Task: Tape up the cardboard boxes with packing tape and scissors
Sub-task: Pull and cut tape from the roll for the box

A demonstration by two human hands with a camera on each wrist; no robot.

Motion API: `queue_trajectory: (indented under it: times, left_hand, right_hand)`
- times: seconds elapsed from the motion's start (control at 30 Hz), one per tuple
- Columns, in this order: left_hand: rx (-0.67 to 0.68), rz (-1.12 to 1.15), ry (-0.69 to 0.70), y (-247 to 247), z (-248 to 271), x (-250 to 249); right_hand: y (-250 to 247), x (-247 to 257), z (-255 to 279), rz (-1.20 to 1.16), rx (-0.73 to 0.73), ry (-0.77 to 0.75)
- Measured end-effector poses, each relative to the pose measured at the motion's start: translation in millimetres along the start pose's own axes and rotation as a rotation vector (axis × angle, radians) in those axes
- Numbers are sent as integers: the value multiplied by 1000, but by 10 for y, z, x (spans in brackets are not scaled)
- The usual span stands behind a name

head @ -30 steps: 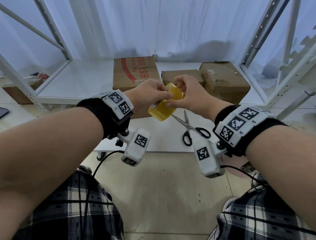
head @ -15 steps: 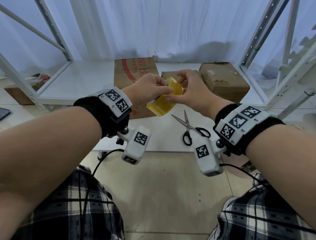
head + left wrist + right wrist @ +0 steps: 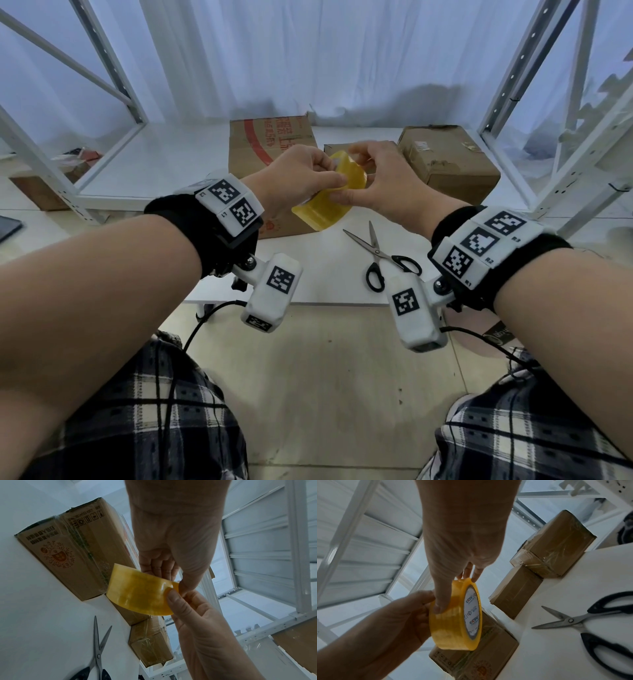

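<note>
Change: rising a little since a second ago, the roll [image 3: 328, 193] and both hands, and tilting so more of the yellow band is facing the head camera; fingers shifting along the rim.
Meaning: probably hunting for the loose tape end (none showing peeled yet), so no strip drawn and no box taped at this point.
Left hand [image 3: 301, 178]: curling round the roll's near side, thumb pressing the outer wrap, holding it up in the air.
Right hand [image 3: 380, 181]: pinching the roll's rim from the other side, thumb lying flat on the wrap, other fingers reaching over the top edge.
Roll: hanging between the two hands, above the shelf, touching nothing else.
Scissors [image 3: 383, 257]: lying below the right hand, blades parted, untouched.
Boxes: printed one [image 3: 270, 144] just beyond the left hand, plain one [image 3: 448, 161] beyond the right hand, a small one between them (mostly hidden by the hands).
Right wrist view only: showing the roll's white printed core [image 3: 471, 615] and the thumb [image 3: 439, 607] on the wrap.
Left wrist view only: showing the broad yellow face [image 3: 140, 592] and both thumbs meeting at its edge.
Head view only: showing all the boxes on the shelf at once.
</note>
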State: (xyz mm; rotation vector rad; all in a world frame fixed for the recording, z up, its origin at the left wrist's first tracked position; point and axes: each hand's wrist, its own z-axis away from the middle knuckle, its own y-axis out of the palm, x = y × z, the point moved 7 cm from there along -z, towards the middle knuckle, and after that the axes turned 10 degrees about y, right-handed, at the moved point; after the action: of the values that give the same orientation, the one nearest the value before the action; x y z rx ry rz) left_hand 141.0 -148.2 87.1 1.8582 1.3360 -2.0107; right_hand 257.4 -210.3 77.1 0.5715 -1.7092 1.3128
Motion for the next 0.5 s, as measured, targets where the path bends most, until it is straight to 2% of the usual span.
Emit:
queue_trajectory:
  times: [0.2,0.5]
  left_hand:
    - [-16,0,27,-18,-9,-48]
    - [-27,-20,23,-28,-31,-17]
  right_hand:
    - [-56,51,1,7,-57,-27]
    - [-8,67,7,10,-40,-33]
